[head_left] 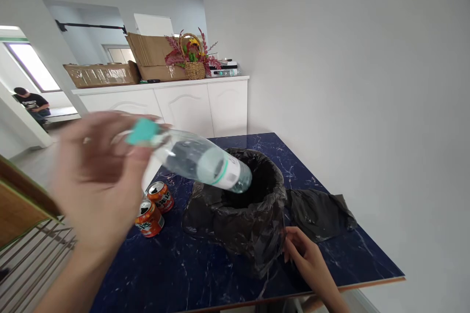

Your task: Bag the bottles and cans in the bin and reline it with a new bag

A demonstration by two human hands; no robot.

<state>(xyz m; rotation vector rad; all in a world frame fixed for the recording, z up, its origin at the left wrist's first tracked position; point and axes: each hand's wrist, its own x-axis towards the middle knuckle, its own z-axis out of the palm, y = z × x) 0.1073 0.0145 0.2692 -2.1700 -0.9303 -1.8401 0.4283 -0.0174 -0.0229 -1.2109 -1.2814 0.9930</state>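
Observation:
My left hand (106,171), smeared by motion, is closed on the capped neck of a clear plastic bottle (191,154) with a teal cap and a white-and-green label. The bottle tilts down to the right, its base over the mouth of a bin lined with a black trash bag (249,225). At the bin's lower right side, my right hand (303,257) has its fingers curled against the bag's edge. Two opened orange drink cans, a nearer can (150,222) and a farther can (164,199), stand left of the bin, below the bottle.
The bin stands on a dark blue marbled tabletop (165,274). Another black plastic bag (319,212) lies flat to its right, near the wall. Behind are a white cabinet (191,107), cardboard boxes (103,74) and a flower basket (194,69). A person (33,102) sits far left.

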